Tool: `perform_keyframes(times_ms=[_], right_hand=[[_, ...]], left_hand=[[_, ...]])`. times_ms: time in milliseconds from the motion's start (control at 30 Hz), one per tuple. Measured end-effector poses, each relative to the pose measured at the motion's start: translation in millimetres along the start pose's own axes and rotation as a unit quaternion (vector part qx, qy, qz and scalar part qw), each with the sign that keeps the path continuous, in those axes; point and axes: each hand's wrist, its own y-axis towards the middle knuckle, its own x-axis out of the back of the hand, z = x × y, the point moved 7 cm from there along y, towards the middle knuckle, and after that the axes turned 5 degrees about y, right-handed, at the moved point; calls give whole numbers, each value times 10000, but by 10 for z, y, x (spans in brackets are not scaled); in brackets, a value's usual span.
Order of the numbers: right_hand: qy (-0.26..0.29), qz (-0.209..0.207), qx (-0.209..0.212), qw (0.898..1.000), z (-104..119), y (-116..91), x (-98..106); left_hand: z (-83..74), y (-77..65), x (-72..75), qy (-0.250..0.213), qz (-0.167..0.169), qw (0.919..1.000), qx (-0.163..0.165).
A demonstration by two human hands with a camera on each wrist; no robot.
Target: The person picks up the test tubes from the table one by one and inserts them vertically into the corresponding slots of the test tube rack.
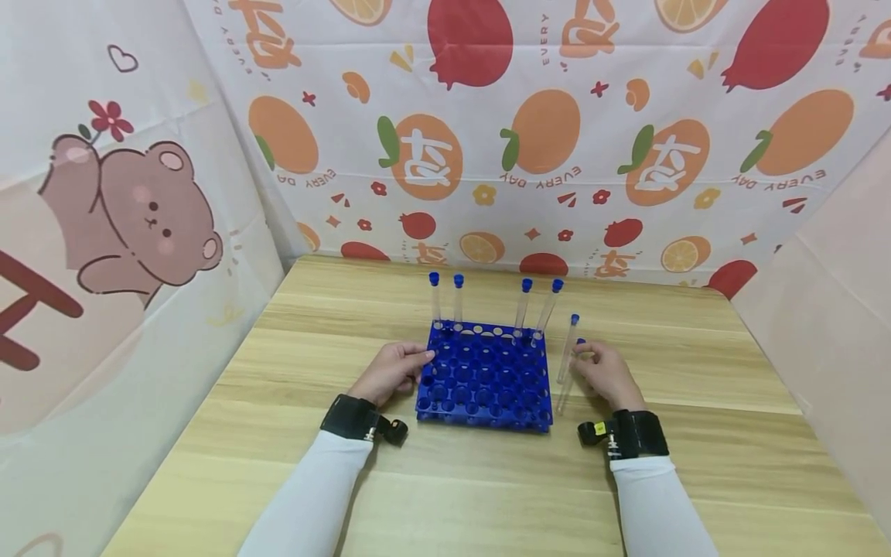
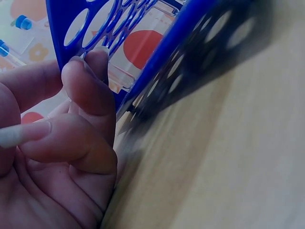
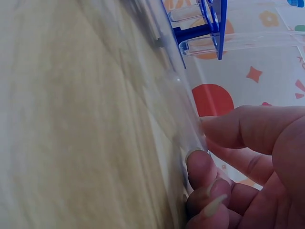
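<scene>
A blue test tube rack (image 1: 485, 377) stands mid-table. My left hand (image 1: 395, 370) grips its left edge, thumb on top; the left wrist view shows the fingers (image 2: 88, 86) at the rack's holed plate (image 2: 76, 28). Beside the rack's right edge, my right hand (image 1: 604, 371) pinches a clear, blue-capped test tube (image 1: 566, 391) low over the table. In the right wrist view, thumb and fingertips (image 3: 199, 167) meet along this clear tube (image 3: 183, 107). Another capped tube (image 1: 567, 352) lies just left of it. Whether the pinched tube still touches the table, I cannot tell.
Several blue-capped tubes stand in the rack's back row, two at the left (image 1: 458, 298) and two at the right (image 1: 524, 305), the right ones leaning. Behind the wooden table (image 1: 487, 495) hangs a fruit-print cloth (image 1: 480, 155); a bear-print cloth (image 1: 153, 216) covers the left side.
</scene>
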Motion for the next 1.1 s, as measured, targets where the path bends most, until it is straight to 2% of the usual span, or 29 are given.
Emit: perform_keyframes(times_ms=[600,933,1100], right_hand=[[-99,109,151,9998,26,-52,-48],[-1123,-114,54,9936,148,-121,-9],[-1160,-79,-97,9932,126,-159,-17]], left_hand=[[43,-41,2,-65,36,10000,-51],[32,-9,-3,14,-3,10000,-41],[40,-3,-13,37,-4,10000,-41]])
